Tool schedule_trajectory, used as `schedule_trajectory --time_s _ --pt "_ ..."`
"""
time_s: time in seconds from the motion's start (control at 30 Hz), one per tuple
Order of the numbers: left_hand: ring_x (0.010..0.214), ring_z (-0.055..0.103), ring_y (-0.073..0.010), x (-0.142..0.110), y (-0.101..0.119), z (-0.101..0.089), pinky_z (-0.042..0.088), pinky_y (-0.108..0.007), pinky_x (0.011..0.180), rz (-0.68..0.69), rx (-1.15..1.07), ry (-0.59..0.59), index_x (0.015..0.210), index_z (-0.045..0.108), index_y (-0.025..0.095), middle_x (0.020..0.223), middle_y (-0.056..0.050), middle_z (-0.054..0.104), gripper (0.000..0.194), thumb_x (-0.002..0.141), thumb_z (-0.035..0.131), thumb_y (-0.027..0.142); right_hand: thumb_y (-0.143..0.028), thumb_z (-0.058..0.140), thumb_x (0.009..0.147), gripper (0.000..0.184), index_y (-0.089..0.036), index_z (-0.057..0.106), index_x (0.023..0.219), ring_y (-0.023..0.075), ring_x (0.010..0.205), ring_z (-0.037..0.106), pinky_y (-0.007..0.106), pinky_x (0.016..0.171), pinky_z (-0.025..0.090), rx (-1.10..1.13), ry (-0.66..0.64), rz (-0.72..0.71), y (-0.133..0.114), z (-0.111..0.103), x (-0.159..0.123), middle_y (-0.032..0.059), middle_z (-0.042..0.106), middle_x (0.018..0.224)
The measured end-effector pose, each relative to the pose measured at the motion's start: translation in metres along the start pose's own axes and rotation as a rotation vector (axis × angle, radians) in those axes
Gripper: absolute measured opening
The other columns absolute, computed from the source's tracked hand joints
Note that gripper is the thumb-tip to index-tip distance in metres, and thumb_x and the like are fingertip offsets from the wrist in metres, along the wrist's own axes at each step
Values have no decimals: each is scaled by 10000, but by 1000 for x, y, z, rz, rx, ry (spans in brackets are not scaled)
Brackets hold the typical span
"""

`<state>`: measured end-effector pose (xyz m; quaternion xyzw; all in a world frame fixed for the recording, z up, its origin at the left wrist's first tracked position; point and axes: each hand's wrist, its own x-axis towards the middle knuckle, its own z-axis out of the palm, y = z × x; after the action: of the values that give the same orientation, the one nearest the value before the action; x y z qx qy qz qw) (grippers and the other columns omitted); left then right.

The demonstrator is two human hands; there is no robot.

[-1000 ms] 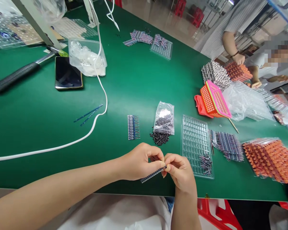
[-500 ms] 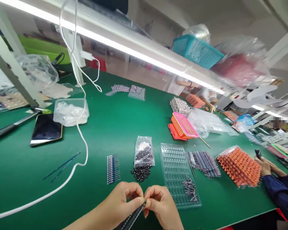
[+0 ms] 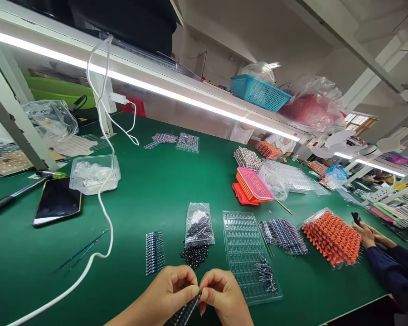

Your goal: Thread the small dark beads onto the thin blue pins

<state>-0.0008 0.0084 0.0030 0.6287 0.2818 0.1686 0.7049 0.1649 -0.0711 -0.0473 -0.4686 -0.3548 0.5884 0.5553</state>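
Near the front edge of the view, my left hand (image 3: 173, 292) pinches a dark strip with small pale marks (image 3: 187, 311) between thumb and fingers. My right hand (image 3: 224, 294) has its thumb and fingertips closed at the upper end of the same strip, touching the left fingertips. Whatever tiny part lies between the right fingertips is hidden. Just beyond the hands is a heap of small black beads (image 3: 194, 257), partly under a clear plastic bag (image 3: 200, 226) of the same beads. A row of blue, wire-ended pieces (image 3: 154, 253) lies to the left.
To the right lie a clear compartment tray (image 3: 240, 244) with loose wired pieces (image 3: 267, 275), a striped bundle (image 3: 284, 235) and an orange stack (image 3: 333, 237). A co-worker's hands (image 3: 369, 235) are beside it. A pink basket (image 3: 255, 184), phone (image 3: 57, 201) and white cable (image 3: 105, 217) also lie on the table.
The camera view has tilted and shifted, so table objects appear lower and slightly left. Both hands stay pinched together at the strip's end, with little visible change in grip.
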Motion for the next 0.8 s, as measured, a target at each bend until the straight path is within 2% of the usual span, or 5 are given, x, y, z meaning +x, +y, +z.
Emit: schedule_trajectory --time_s 0.1,0.27,0.5,0.67,0.8 --pt "682 627 -167 0 2 -2 450 -255 638 4 -58 3 734 598 151 697 -27 702 247 825 630 379 -409 835 701 291 -153 703 745 110 557 583 220 555 468 -96 27 -16 -14 1 -5 -11 619 638" --pt "669 584 -140 -3 5 -2 446 -244 650 42 -33 120 784 662 136 714 -7 668 219 834 639 348 -403 756 797 225 -200 716 886 137 675 598 243 637 479 -273 102 -76 -30 3 -10 6 646 771" --pt "746 655 -166 -4 7 -1 488 -256 698 21 50 114 863 718 149 798 -34 742 180 845 620 299 -377 684 864 176 -205 681 825 133 682 533 242 633 436 -415 177 -140 -22 6 -15 0 586 763" --pt "788 671 -164 -3 7 -3 503 -256 740 26 68 73 902 726 154 853 -33 758 156 835 626 253 -362 658 885 152 -211 670 867 128 676 535 243 626 435 -380 166 -149 -17 4 -16 -2 581 781" --pt "769 660 -166 -1 2 -2 502 -258 713 -42 31 105 930 716 149 843 -31 738 187 799 668 274 -343 653 886 142 -207 666 849 125 673 519 241 620 422 -383 182 -171 -16 4 -17 -2 574 781"
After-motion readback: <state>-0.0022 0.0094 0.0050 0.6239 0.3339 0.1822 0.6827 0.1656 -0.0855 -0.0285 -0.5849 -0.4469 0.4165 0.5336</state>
